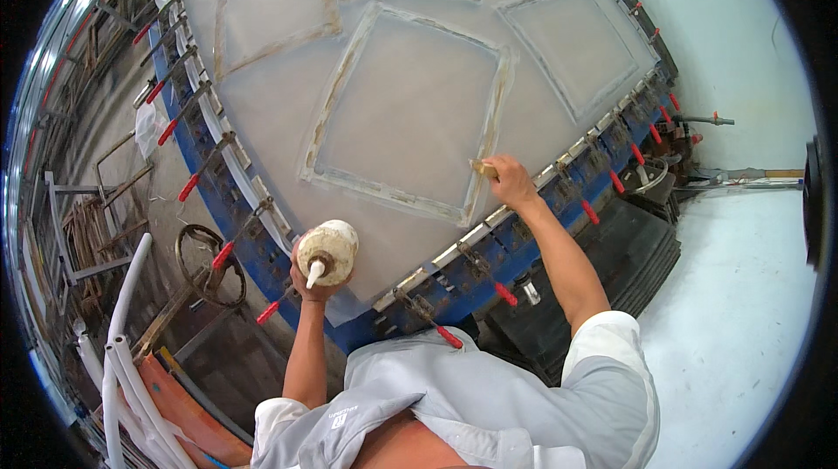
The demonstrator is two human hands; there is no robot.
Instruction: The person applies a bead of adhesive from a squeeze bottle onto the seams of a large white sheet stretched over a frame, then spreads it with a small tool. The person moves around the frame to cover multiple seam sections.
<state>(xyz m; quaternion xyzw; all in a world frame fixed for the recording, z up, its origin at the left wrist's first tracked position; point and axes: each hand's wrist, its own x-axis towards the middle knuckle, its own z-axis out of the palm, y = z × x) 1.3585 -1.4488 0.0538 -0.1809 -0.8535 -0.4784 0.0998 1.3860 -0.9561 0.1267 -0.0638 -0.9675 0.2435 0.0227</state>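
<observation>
My left hand (312, 289) is wrapped round a white squeeze bottle (339, 240) with a pale nozzle, held over the near left part of a stretched translucent mesh (406, 102). My right hand (509, 183) grips a small tan brush (483, 169), its tip at the right side of a rectangular frame (384, 196) seen through the mesh. Whitish and brownish smears follow that frame's outline. More frames, such as one at the right (576, 50) and one at the far left (279, 48), show through the sheet.
Several red-handled clamps (506, 294) line the blue table edge (349, 334) and stick outward. At left stand a dark handwheel (209, 266), white pipes (122, 294) and metal racks (74, 225). Dark stacked sheets (602, 268) lie at the right beside a pale floor (733, 338).
</observation>
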